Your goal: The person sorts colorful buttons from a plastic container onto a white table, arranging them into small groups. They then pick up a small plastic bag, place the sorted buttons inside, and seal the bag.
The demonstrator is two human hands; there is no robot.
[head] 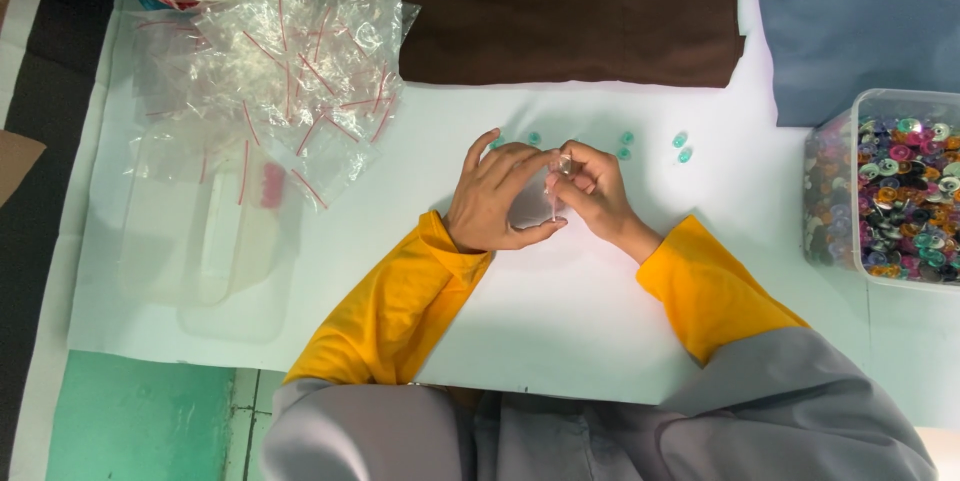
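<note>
My left hand (497, 196) and my right hand (592, 186) meet over the white sheet (560, 311), both pinching a small clear plastic bag (553, 191) held between them. The right fingers grip the bag's top; the left hand cups its side. Several small teal buttons (654, 147) lie on the sheet just beyond my hands. What is inside the bag cannot be made out.
A heap of clear zip bags with red strips (280, 71) lies at the back left, with clear plastic trays (205, 241) below it. A clear tub of mixed coloured buttons (905, 191) stands at the right. Folded brown cloth (570, 11) and blue cloth (860, 21) lie at the back.
</note>
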